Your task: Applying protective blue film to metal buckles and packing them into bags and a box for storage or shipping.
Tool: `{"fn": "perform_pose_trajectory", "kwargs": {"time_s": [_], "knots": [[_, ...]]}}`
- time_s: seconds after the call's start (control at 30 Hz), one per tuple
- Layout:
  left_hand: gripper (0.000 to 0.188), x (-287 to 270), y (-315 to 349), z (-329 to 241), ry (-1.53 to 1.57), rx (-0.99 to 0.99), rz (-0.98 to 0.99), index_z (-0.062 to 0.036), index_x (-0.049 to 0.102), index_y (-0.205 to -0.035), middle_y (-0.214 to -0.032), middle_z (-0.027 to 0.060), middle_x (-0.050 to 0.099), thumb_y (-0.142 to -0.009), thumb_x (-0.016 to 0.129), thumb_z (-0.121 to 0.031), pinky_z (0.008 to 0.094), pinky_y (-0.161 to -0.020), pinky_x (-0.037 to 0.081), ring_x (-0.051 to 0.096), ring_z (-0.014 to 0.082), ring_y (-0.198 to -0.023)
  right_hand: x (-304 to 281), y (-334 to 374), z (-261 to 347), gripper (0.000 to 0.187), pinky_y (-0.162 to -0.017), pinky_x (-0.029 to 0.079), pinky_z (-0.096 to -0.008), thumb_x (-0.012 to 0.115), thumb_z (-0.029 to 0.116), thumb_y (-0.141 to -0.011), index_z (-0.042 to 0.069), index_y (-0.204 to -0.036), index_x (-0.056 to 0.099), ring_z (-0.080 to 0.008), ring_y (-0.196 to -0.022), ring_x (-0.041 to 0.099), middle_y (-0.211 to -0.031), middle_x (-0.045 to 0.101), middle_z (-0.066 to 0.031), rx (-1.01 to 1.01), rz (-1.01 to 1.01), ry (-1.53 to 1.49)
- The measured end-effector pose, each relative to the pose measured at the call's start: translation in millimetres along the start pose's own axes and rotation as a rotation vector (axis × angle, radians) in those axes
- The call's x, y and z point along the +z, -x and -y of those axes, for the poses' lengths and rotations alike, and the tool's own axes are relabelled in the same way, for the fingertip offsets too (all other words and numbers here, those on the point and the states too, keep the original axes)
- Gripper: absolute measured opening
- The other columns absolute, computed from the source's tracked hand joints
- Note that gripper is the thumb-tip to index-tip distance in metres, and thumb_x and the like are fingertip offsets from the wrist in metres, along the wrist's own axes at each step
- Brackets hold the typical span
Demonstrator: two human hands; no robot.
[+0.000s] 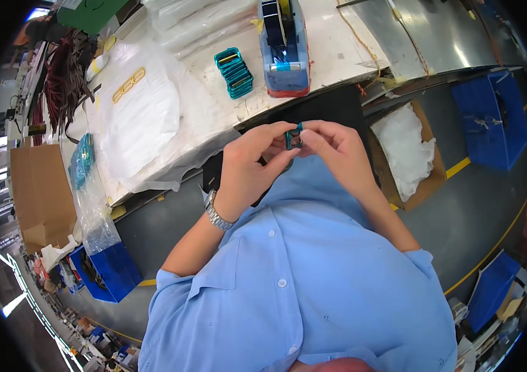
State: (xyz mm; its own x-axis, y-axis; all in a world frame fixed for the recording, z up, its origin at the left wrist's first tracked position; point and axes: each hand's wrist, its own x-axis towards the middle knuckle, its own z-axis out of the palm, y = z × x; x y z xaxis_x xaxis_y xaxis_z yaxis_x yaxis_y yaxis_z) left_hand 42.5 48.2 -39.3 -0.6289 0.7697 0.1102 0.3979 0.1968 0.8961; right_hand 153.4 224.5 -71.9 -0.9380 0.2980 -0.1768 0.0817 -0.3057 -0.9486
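Here, teal buckle between left hand and right hand; in the pinch of both

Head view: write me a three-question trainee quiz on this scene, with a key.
1. Which hands touch the small teal frame?
2. What stands just right of the teal frames on the table? A: a cardboard box; B: a blue tape dispenser; C: a blue bin.
3. True or false: the wristwatch is on the person's left wrist.

Key: 1. Both, the left hand and the right hand. 2. B. 3. True.
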Motion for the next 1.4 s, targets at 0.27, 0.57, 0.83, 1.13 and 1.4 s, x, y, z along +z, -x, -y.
{"fn": "perform_pose_trajectory", "kwargs": {"time_s": [0.27,0.57,0.83,1.13,1.4], "knots": [[0.041,-10,24,-1,0.408,-0.132,-0.093,0.0077,0.066,-0.131,-0.11,0.0139,0.077,-0.091,0.078,0.008,0.0285,-0.085,0.065,0.079,0.0182,-0.095,18,-3,17,0.029,-0.083,0.061,-0.0288,0.072,0.01,-0.102,-0.005,-0.127,0.074,-0.0159,-0.094,0.078,-0.11,0.081,-0.0149,-0.2,0.058,0.394],[0.038,-13,42,6,0.135,-0.005,-0.204,0.0025,0.068,-0.123,-0.105,0.0105,0.078,-0.088,0.083,0.006,0.0268,-0.083,0.065,0.08,0.0164,-0.095,28,-1,25,0.026,-0.076,0.059,-0.0329,0.07,0.004,-0.099,-0.001,-0.124,0.076,-0.0234,-0.085,0.076,-0.1,0.078,-0.0145,-0.335,0.151,0.572],[0.041,-14,40,6,0.226,-0.074,-0.168,0.0015,0.063,-0.125,-0.102,0.0118,0.081,-0.089,0.082,0.006,0.0279,-0.085,0.065,0.08,0.0162,-0.096,30,-4,39,0.022,-0.072,0.054,-0.0284,0.066,-0.002,-0.099,-0.001,-0.119,0.077,-0.0169,-0.08,0.069,-0.09,0.074,-0.0098,-0.362,0.225,0.617],[0.04,-14,41,7,0.139,-0.005,-0.065,0.0055,0.06,-0.129,-0.109,0.0148,0.078,-0.093,0.077,0.009,0.0294,-0.088,0.064,0.079,0.0198,-0.098,22,-8,46,0.014,-0.077,0.056,-0.0261,0.071,0.008,-0.101,-0.004,-0.104,0.077,-0.0091,-0.083,0.069,-0.093,0.077,-0.0052,-0.117,0.255,0.511],[0.04,-16,29,-3,0.104,0.016,-0.101,0.0038,0.064,-0.126,-0.107,0.0118,0.077,-0.089,0.08,0.008,0.0288,-0.085,0.065,0.079,0.0174,-0.095,23,-11,37,0.025,-0.079,0.057,-0.0268,0.064,0.017,-0.109,-0.006,-0.11,0.075,-0.0115,-0.083,0.069,-0.096,0.077,-0.0063,-0.044,0.219,0.301]]}}
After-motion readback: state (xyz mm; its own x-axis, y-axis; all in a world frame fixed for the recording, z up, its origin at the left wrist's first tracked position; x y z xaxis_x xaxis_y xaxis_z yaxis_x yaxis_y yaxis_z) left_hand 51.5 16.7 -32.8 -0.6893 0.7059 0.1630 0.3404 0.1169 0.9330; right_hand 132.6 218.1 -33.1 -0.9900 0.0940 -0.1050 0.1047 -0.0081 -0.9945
